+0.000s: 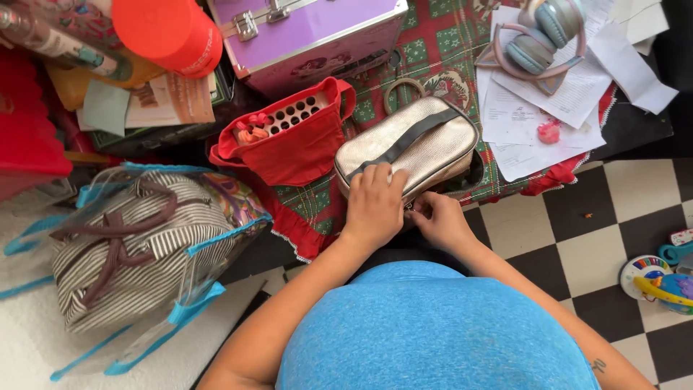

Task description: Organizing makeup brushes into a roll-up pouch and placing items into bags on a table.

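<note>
A metallic gold pouch (426, 133) with a grey strap lies on a red and green cloth (433, 50). My left hand (374, 204) presses down on its near end, palm flat on the top. Just to the right, my right hand (437, 217) pinches something small at the pouch's near edge, apparently the zip pull; the pull itself is hidden by my fingers. A red fabric bag (303, 148) lies beside the pouch on the left, with a perforated white piece and red items showing at its mouth.
A purple case with metal latches (310, 36) stands behind the red bag. A striped bag in a clear blue-trimmed tote (137, 245) sits at left. Headphones (538, 36) rest on papers (548, 108) at the back right. Toys (660, 278) lie on the checkered floor.
</note>
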